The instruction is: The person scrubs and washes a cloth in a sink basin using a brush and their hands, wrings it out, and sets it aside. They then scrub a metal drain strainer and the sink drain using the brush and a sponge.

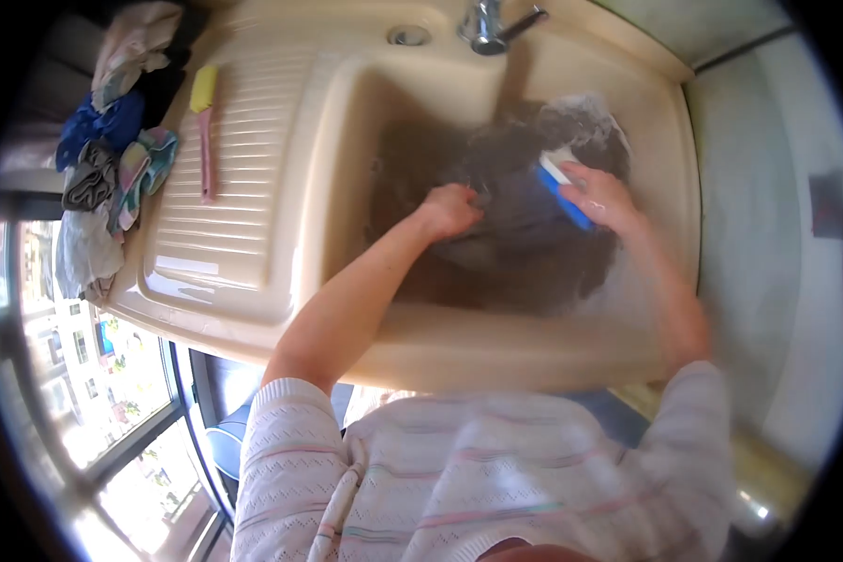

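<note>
Grips a blue-and-white brush (560, 190) in the right hand (601, 198), fingers bent around its side, over dark wet cloth (510, 253) right of centre; curls the left hand (451, 211) inward against the cloth near centre, any pinched fold too hidden to tell; leaves a gap between both hands, more room toward the left rim of the sink (330, 211) than toward the right wall, below the tap (486, 30) at top centre, with a yellow-headed brush (206, 131) lying upper left on the ribbed drainboard (244, 201)
</note>
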Demonstrator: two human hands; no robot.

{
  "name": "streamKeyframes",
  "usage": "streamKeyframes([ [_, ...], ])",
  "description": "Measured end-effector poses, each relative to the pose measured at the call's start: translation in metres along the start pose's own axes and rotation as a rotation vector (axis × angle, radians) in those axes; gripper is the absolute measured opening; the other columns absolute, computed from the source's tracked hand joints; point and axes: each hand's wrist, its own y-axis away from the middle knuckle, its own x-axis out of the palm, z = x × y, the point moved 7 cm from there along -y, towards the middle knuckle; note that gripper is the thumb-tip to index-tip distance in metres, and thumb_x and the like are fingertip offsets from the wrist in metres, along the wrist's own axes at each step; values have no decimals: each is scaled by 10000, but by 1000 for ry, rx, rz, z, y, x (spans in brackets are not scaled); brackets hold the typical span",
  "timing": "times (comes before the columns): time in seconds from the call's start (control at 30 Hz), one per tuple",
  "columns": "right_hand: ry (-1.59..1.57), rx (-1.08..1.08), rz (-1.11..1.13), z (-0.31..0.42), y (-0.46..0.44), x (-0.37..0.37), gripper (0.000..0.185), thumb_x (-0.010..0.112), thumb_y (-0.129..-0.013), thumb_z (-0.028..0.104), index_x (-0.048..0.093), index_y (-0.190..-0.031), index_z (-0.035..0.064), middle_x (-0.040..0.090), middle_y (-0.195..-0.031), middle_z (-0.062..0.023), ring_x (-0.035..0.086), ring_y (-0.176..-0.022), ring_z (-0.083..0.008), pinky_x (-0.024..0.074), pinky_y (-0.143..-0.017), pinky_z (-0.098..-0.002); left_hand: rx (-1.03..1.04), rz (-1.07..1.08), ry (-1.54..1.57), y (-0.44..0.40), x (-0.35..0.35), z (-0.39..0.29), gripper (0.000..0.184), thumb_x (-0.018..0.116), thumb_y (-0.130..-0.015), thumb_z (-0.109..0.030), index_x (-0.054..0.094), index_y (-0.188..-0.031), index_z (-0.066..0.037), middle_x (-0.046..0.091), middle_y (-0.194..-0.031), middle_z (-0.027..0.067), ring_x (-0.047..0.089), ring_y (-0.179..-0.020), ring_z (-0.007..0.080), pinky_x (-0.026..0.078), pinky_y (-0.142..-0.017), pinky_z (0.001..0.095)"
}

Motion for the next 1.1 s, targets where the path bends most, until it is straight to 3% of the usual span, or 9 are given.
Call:
streamKeyframes([
  [0.17, -1043, -468, 6, 215, -45, -53, 522, 608, -767, 298, 493, -1173, -9, 612, -954, -82, 572, -850, -124, 438, -742, -250, 9, 32, -188, 11, -5, -18, 338, 549, -763, -311, 607, -1011, -87, 580, -1058, 152, 527, -1005, 310, 414, -870, 372],
  [0.3, -786, -466, -209, 319, -142, -38, 633, 620, -642, 445, 537, -1138, 59, 595, -1047, -155, 574, -952, -275, 455, -789, -311, 137, -34, -246, -10, 4, -4, 336, 496, -747, -255, 610, -1043, -144, 567, -1113, 88, 519, -1050, 279, 422, -889, 370],
  [0.43, -863, -721, -154, 279, -122, -47, 495, 635, -704, 353, 565, -1093, 55, 613, -992, -101, 581, -879, -195, 456, -747, -273, 27, 32, -236, 16, -17, -23, 310, 531, -737, -256, 624, -1013, -147, 590, -1059, 86, 539, -1010, 276, 437, -863, 363],
  [0.5, -887, -593, -6, 206, -89, -40, 251, 546, -766, 100, 601, -1004, 42, 600, -905, 2, 503, -771, -44, 428, -674, -206, 48, -52, -187, 12, -24, -21, 234, 602, -716, -243, 639, -888, -88, 625, -848, 121, 582, -874, 279, 441, -780, 370],
  [0.57, -422, -595, 21, 104, -94, 14, 399, 585, -690, 128, 576, -1088, 99, 598, -1051, -64, 549, -997, -207, 437, -834, -323, 39, -100, -169, 10, -32, -18, 249, 610, -703, -245, 637, -894, -89, 622, -843, 128, 580, -870, 289, 442, -778, 372],
  [0.63, 59, -240, 202, 2, -87, 79, 613, 637, -646, 208, 457, -1225, 120, 454, -1264, -102, 438, -1160, -264, 403, -923, -359, 34, -157, -168, 7, -38, -16, 243, 614, -703, -233, 636, -891, -80, 622, -832, 134, 585, -864, 282, 445, -770, 366],
  [0.8, -214, 40, 638, -37, -24, 116, 590, 669, -673, 262, 481, -1187, 44, 560, -1091, -101, 538, -984, -201, 451, -815, -330, -129, -186, 215, -6, -47, 17, 191, 589, -762, -146, 619, -909, -28, 633, -834, 122, 603, -847, 201, 465, -750, 332],
  [0.97, -1519, 218, -26, -104, -26, 84, 438, 630, -745, 115, 510, -1164, 76, 559, -1053, -65, 544, -909, -154, 470, -754, -300, -163, -25, 1151, -34, -10, 57, 224, 566, -816, -162, 580, -985, -16, 615, -928, 75, 576, -898, 177, 452, -816, 336],
  [1.1, -1207, -134, -64, 3, -53, 89, 289, 632, -713, 81, 628, -1001, 102, 604, -978, -60, 549, -882, -141, 448, -726, -265, -172, 118, 1635, -49, 20, 25, 385, 540, -842, -357, 558, -1035, -24, 592, -1010, 86, 556, -952, 230, 438, -836, 366],
])
